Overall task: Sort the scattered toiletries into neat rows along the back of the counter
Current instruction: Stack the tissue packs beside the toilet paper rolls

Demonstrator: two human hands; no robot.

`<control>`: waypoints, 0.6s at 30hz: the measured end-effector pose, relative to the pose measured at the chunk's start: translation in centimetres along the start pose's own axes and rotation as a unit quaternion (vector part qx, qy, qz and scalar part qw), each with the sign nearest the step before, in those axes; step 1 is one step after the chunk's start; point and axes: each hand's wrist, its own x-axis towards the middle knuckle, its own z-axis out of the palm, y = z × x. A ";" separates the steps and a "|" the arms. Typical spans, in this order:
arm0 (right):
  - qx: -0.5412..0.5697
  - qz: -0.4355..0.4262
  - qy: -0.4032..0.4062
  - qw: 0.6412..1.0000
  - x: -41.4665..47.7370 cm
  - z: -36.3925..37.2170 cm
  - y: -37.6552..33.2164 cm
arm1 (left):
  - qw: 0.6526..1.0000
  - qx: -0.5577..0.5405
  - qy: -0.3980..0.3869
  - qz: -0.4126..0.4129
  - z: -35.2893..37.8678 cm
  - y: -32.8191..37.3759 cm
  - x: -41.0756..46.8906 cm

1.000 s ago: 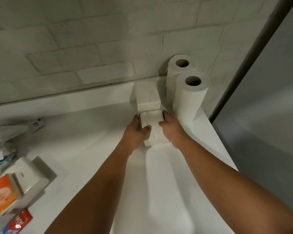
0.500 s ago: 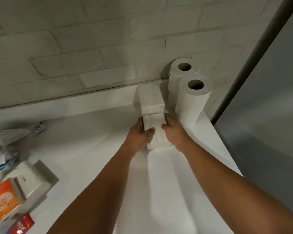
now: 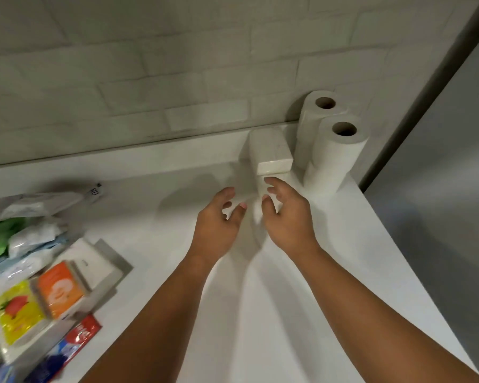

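1. 2 hands, the left hand point(image 3: 217, 221) and the right hand point(image 3: 286, 217), have just let go of the front tissue pack point(image 3: 274, 165). Their fingers are spread loose and hold nothing.
2. That pack sits in the upper right of the frame, in line with a second pack point(image 3: 267, 142) and beside 2 paper rolls point(image 3: 338, 156), at the back of the counter point(image 3: 302, 313).
3. This placement looks done. The pile point(image 3: 20, 299) at lower left still awaits sorting.
4. Only "RD" on a small tag point(image 3: 94, 190) can be read. The other labels are blurred.
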 end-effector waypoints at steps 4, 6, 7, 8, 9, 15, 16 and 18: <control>0.017 -0.019 -0.045 0.999 -3.6 3.3 -2.6 | 0.999 0.040 0.023 0.022 -5.6 -1.3 -3.8; 0.023 -0.027 -0.081 0.996 -5.6 5.6 -3.8 | 0.995 0.081 0.041 0.026 -8.9 -2.5 -5.7; 0.020 -0.035 -0.100 0.994 -6.5 6.7 -4.2 | 0.993 0.102 0.049 0.028 -10.3 -3.1 -6.4; 0.017 -0.044 -0.119 0.992 -7.4 7.8 -4.6 | 0.990 0.122 0.058 0.032 -11.8 -3.7 -7.1; 0.013 -0.053 -0.139 0.989 -8.3 9.0 -5.0 | 0.987 0.144 0.066 0.038 -13.3 -4.3 -7.7; -0.056 -0.071 -0.249 0.964 -13.2 16.3 -7.8 | 0.953 0.283 0.090 0.052 -21.7 -8.7 -9.3; -0.067 -0.065 -0.261 0.961 -13.8 17.5 -8.0 | 0.950 0.296 0.091 0.052 -22.6 -9.3 -9.2; -0.075 -0.054 -0.275 0.957 -15.1 19.9 -8.3 | 0.945 0.312 0.085 0.044 -24.6 -10.5 -9.1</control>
